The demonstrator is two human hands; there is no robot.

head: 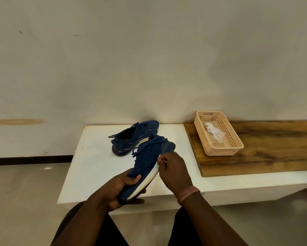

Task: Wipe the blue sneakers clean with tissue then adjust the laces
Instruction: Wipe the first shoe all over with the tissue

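Note:
My left hand (124, 189) grips the toe end of a blue sneaker (147, 158) with a white sole, lifted above the white table and tilted on its side. My right hand (172, 167) pinches a small piece of white tissue (159, 161) against the sneaker's side by the sole edge. Most of the tissue is hidden under the fingers. The second blue sneaker (131, 137) stands on the table behind, with its laces loose.
A peach perforated basket (220, 150) holding crumpled white tissue (213, 131) sits on a wooden board (264, 153) to the right. The white table (96, 157) stands against a pale wall. My knees show at the bottom edge.

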